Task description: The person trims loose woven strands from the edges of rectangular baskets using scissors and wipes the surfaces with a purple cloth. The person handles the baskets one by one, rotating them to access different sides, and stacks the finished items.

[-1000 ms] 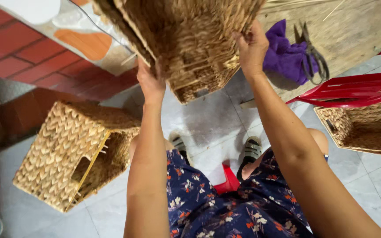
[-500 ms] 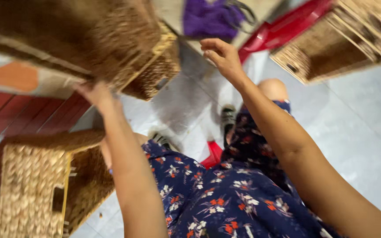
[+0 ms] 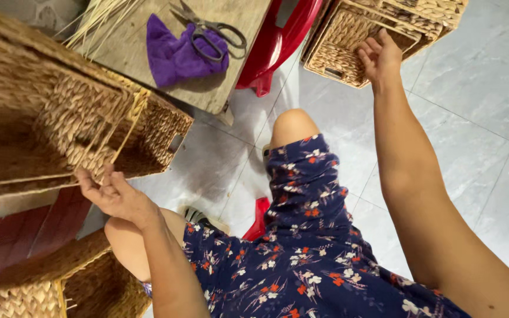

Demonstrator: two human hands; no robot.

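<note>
- A large woven basket [image 3: 48, 118] is held up at the left of the view, tilted, with its lower edge resting on the fingers of the left hand [image 3: 113, 197], whose palm is turned up and fingers spread.
- The right hand [image 3: 379, 58] is stretched out with fingers loosely open, holding nothing, just beside a second woven basket [image 3: 349, 41] on the grey tiled floor [image 3: 478, 118].
- Scissors [image 3: 210, 29] are laid across a purple cloth [image 3: 178, 56] on a wooden tabletop [image 3: 131, 47].
- A third basket [image 3: 60, 282] is seen at the lower left.
- A dark floral garment [image 3: 301, 247] covers the lap.
</note>
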